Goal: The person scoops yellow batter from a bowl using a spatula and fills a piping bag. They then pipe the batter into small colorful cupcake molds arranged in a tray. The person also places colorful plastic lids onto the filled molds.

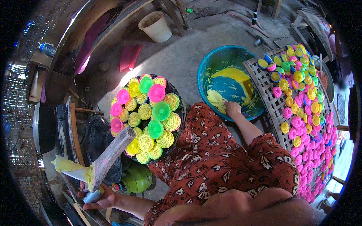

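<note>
My left hand [97,199] grips a noodle-style dough press at lower left, its thick wooden arm [113,158] slanting up to the right. Pale yellow dough [66,163] clings to the press. At right, my right hand [233,109] reaches into a teal plastic basin [201,75] and touches a lump of yellow dough [215,99]; its fingertips are partly hidden. More dough [230,73] is smeared along the basin wall. Between my hands, by my knee, stands a round dark holder with pink, green and yellow plastic moulds [161,111] and yellow strand-dough nests [144,111].
A woven rack [271,103] at right bears many small coloured moulds and pink pieces [305,163]. A green gas cylinder [137,179] lies near my left forearm. A white bucket [155,26] stands on the concrete floor [195,39] under a wooden bench [118,21].
</note>
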`<state>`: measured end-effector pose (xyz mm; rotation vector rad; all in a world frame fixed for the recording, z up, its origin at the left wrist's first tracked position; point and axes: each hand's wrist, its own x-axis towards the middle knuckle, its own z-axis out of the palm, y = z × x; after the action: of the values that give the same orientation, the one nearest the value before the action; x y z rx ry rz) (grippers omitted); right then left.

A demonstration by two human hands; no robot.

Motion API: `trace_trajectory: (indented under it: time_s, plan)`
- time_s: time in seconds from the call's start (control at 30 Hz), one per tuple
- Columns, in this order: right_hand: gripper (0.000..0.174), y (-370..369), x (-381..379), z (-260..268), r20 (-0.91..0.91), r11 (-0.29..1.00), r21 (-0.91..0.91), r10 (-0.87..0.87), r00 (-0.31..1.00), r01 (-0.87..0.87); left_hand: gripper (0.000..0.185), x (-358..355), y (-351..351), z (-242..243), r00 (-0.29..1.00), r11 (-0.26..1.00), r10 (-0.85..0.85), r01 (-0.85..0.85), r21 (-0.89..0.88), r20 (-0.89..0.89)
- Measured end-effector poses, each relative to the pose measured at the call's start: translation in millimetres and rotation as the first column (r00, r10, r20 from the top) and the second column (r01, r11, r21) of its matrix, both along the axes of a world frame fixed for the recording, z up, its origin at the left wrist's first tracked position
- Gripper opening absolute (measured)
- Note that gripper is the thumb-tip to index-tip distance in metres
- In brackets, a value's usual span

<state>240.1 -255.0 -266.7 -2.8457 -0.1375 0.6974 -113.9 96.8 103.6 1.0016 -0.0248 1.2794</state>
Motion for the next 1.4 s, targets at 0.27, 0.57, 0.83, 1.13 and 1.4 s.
trace_trajectory:
  time_s: [0.27, 0.57, 0.83, 1.13, 1.4]
  plan:
    - [0.046, 8.0, -8.5, 26.7, -0.039, 0.988, 0.146, -0.036, 0.999, 0.041, 0.049, 13.3, -6.7, 1.8, 0.97, 0.971, -0.238, 0.237, 0.027, 0.046]
    - [0.05, -43.0, -1.1, 113.1, 0.052, 0.957, 0.291, -0.007, 0.999, -0.008, 0.051, 6.3, -18.9, -1.3, 0.99, 0.977, -0.135, 0.142, 0.157, -0.049]
    - [0.042, -143.3, -2.2, 288.0, -0.214, 0.635, 0.771, 0.178, 0.96, 0.054, 0.051, 107.9, -68.3, -41.3, 0.823, 0.471, 0.348, 0.259, 0.843, -0.448]
    - [0.039, -137.8, -20.6, 433.8, -0.222, 0.501, 0.808, 0.745, 0.629, -0.309, 0.043, 206.1, -158.0, -15.6, 0.694, 0.318, 0.128, 0.648, 0.692, -0.708]
    - [0.025, -51.1, -55.1, 519.2, 0.551, 0.357, -0.399, 0.83, 0.09, -0.845, 0.043, 198.6, -152.0, -13.3, 0.66, 0.322, 0.279, 0.62, 0.715, -0.698]
